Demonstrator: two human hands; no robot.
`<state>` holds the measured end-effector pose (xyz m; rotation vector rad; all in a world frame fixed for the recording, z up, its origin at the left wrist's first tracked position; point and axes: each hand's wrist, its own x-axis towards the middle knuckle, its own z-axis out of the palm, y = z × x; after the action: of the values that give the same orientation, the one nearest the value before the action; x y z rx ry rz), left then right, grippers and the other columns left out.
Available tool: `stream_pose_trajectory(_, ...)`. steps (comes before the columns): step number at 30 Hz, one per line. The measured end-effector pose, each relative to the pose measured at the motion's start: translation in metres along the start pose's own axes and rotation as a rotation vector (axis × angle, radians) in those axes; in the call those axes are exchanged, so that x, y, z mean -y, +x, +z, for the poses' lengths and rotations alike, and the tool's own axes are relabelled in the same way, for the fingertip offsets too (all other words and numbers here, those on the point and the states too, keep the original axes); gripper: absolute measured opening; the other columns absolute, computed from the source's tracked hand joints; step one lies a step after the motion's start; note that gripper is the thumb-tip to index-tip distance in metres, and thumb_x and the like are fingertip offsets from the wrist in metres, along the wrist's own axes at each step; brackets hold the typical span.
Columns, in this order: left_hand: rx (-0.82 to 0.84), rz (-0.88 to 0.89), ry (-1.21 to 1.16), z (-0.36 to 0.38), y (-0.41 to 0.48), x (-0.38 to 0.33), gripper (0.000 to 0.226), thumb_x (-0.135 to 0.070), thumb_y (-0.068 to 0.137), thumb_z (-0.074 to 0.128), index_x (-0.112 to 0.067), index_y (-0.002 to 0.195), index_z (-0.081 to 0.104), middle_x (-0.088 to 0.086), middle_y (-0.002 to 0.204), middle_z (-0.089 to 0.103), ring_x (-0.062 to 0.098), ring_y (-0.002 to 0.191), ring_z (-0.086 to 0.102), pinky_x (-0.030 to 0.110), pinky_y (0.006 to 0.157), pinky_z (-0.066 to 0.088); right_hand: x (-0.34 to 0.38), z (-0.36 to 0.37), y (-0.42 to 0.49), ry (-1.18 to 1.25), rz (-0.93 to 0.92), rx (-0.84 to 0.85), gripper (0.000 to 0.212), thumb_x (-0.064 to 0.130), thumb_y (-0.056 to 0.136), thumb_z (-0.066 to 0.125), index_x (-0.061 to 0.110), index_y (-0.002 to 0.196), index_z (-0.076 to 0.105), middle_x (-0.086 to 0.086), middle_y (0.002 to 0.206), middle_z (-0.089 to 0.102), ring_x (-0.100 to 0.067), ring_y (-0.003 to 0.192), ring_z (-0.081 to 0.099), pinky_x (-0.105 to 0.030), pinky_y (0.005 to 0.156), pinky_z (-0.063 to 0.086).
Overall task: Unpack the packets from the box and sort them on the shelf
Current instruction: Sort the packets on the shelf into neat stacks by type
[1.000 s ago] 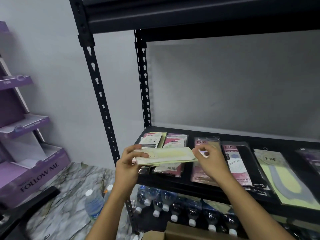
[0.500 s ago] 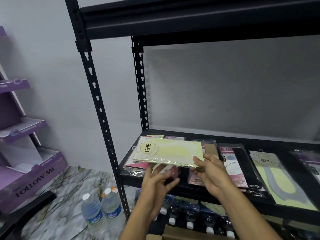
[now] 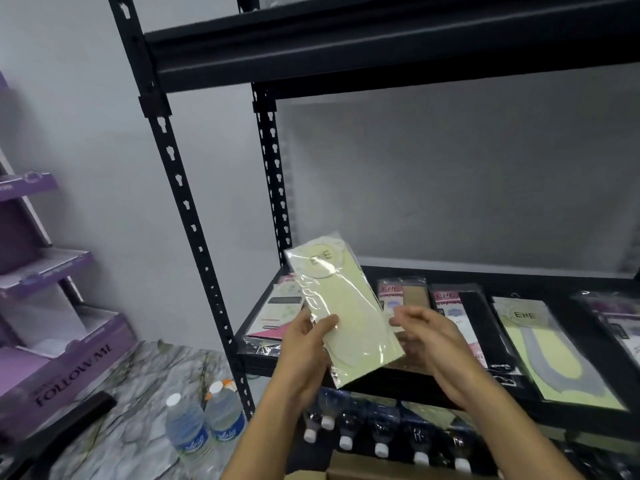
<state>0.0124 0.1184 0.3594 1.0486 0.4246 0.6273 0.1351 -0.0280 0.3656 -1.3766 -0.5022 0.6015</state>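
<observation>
My left hand [image 3: 306, 344] grips a pale yellow packet [image 3: 346, 306] in clear wrap, marked ENE, by its lower left edge. The packet stands nearly upright, tilted left, in front of the black shelf [image 3: 571, 282]. To the packet's right my right hand [image 3: 429, 336] hovers with curled fingers apart, not holding it. Several packets lie in a row on the shelf: a pink and white one [image 3: 277, 313] at the left, a beige one [image 3: 403, 292], a black one [image 3: 474, 327] and a yellow one [image 3: 550, 348]. The cardboard box [image 3: 346, 474] shows at the bottom edge.
Black shelf uprights [image 3: 187, 216] stand left of my hands. Shrink-wrapped water bottles [image 3: 381, 434] fill the shelf below. Two loose bottles [image 3: 204, 424] stand on the marble floor. A purple display stand [image 3: 45, 341] is at the far left. More packets [image 3: 620, 327] lie at the shelf's right end.
The packet went from lying flat between both hands to standing upright in my left hand. My right hand has let go of it and drawn off to the right.
</observation>
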Motion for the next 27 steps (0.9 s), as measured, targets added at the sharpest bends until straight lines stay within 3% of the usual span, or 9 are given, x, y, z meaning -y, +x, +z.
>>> stream_pose_trajectory(4, 0.054, 0.008, 0.107, 0.005, -0.005, 0.008, 0.036, -0.003, 0.090, 0.062, -0.009, 0.126, 0.057, 0.013, 0.116, 0.070, 0.034, 0.105, 0.068, 0.054, 0.095, 0.051, -0.008, 0.000, -0.005, -0.091, -0.046, 0.013, 0.013, 0.011, 0.082, 0.070, 0.016, 0.094, 0.067, -0.007, 0.095, 0.068, -0.017, 0.087, 0.066, -0.022, 0.072, 0.051)
stream_pose_trajectory(7, -0.048, 0.042, 0.099, 0.011, -0.006, 0.020, 0.042, -0.005, 0.086, 0.069, -0.017, 0.123, 0.054, 0.011, 0.109, 0.073, 0.032, 0.098, 0.071, 0.052, 0.088, 0.055, -0.019, 0.001, -0.008, -0.050, -0.043, -0.043, 0.015, 0.007, 0.081, 0.071, 0.014, 0.094, 0.067, -0.011, 0.095, 0.068, -0.025, 0.091, 0.067, -0.039, 0.087, 0.055)
stream_pose_trajectory(11, -0.056, 0.050, 0.089, 0.023, -0.009, 0.032, 0.037, -0.008, 0.086, 0.070, -0.020, 0.116, 0.052, 0.013, 0.105, 0.073, 0.034, 0.094, 0.071, 0.053, 0.082, 0.057, -0.022, -0.011, -0.010, -0.004, -0.049, -0.131, 0.018, 0.007, 0.081, 0.070, 0.017, 0.095, 0.065, -0.008, 0.093, 0.067, -0.021, 0.091, 0.065, -0.037, 0.093, 0.051)
stream_pose_trajectory(14, -0.032, 0.058, 0.177, 0.032, -0.009, 0.038, 0.036, -0.008, 0.086, 0.069, -0.025, 0.116, 0.057, 0.011, 0.104, 0.071, 0.031, 0.093, 0.071, 0.049, 0.077, 0.059, -0.020, -0.024, -0.011, 0.017, -0.060, -0.170, 0.016, 0.007, 0.082, 0.069, 0.015, 0.096, 0.065, -0.011, 0.096, 0.068, -0.022, 0.091, 0.067, -0.037, 0.089, 0.053)
stream_pose_trajectory(17, 0.000, 0.100, 0.365, 0.047, -0.006, 0.047, 0.041, -0.006, 0.087, 0.068, -0.026, 0.120, 0.058, 0.010, 0.103, 0.065, 0.023, 0.087, 0.071, 0.033, 0.067, 0.059, -0.015, -0.045, -0.012, -0.050, -0.080, -0.230, 0.012, 0.009, 0.085, 0.067, 0.020, 0.092, 0.065, -0.006, 0.095, 0.068, -0.017, 0.087, 0.067, -0.027, 0.074, 0.054)
stream_pose_trajectory(19, 0.037, 0.124, 0.500, 0.063, -0.003, 0.050, 0.042, -0.009, 0.087, 0.068, -0.027, 0.123, 0.056, 0.008, 0.102, 0.063, 0.019, 0.086, 0.070, 0.027, 0.064, 0.058, -0.012, -0.062, -0.011, -0.136, -0.098, -0.286, 0.010, 0.013, 0.086, 0.066, 0.022, 0.090, 0.065, -0.003, 0.094, 0.068, -0.016, 0.088, 0.066, -0.030, 0.076, 0.054)
stream_pose_trajectory(23, 0.115, 0.162, 0.773, 0.113, 0.009, 0.063, 0.039, -0.018, 0.089, 0.067, -0.023, 0.126, 0.054, -0.005, 0.095, 0.060, 0.011, 0.082, 0.065, 0.025, 0.066, 0.057, -0.009, -0.106, -0.008, -0.319, -0.098, -0.454, 0.010, 0.016, 0.086, 0.065, 0.014, 0.096, 0.068, -0.003, 0.090, 0.068, -0.021, 0.086, 0.065, -0.039, 0.082, 0.054)
stream_pose_trajectory(27, 0.195, 0.226, 0.999, 0.168, 0.015, 0.089, 0.039, -0.026, 0.088, 0.066, -0.018, 0.125, 0.056, -0.012, 0.089, 0.056, 0.012, 0.085, 0.061, 0.031, 0.076, 0.056, -0.006, -0.158, -0.011, -0.494, -0.114, -0.585, 0.022, 0.014, 0.087, 0.063, 0.008, 0.107, 0.068, 0.004, 0.079, 0.065, -0.020, 0.078, 0.063, -0.031, 0.071, 0.050)
